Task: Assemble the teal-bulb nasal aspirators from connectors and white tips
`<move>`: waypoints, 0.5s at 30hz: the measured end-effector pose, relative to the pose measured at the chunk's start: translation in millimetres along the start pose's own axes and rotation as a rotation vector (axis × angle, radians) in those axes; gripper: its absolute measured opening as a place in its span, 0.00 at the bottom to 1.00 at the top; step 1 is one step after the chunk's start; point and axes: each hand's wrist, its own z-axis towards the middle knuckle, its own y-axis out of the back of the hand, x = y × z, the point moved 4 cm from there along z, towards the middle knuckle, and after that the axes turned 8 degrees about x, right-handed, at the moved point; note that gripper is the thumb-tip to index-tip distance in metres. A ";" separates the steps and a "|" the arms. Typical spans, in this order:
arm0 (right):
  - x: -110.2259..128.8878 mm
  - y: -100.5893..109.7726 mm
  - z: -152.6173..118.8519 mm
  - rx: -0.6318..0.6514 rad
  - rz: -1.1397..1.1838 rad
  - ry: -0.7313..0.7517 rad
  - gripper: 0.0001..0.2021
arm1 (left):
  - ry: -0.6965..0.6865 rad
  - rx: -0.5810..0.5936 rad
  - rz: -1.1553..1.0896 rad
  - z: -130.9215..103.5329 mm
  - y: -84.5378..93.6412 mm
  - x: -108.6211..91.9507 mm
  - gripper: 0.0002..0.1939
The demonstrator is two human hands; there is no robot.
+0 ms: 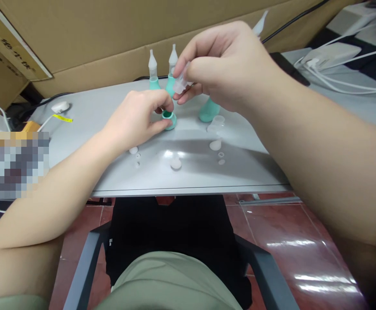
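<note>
My left hand [146,114] is closed around a small turquoise squeeze bulb [169,120], steadying it on the table with its open mouth facing up. Slightly above and to the right, my right hand [220,64] pinches a translucent plastic tube piece [181,82], apart from the bulb. Behind them stand two assembled nasal aspirators with turquoise bulbs and white pointed tips, a left one [153,71] and a right one [171,79]. Another turquoise bulb [209,110] is partly hidden by my right hand. A clear cup-like part [217,123] lies just in front of it.
Small white parts lie nearer the table's front edge: a pointed tip [215,145], a ring [220,155], a disc [221,162] and another tip [175,163]. White cables and adapters [330,58] crowd the right side. A cardboard wall [94,38] closes off the back.
</note>
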 end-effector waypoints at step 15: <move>3.0 -8.1 -0.2 -0.046 0.171 -0.046 0.09 | 0.011 -0.220 -0.630 -6.3 4.1 20.5 0.13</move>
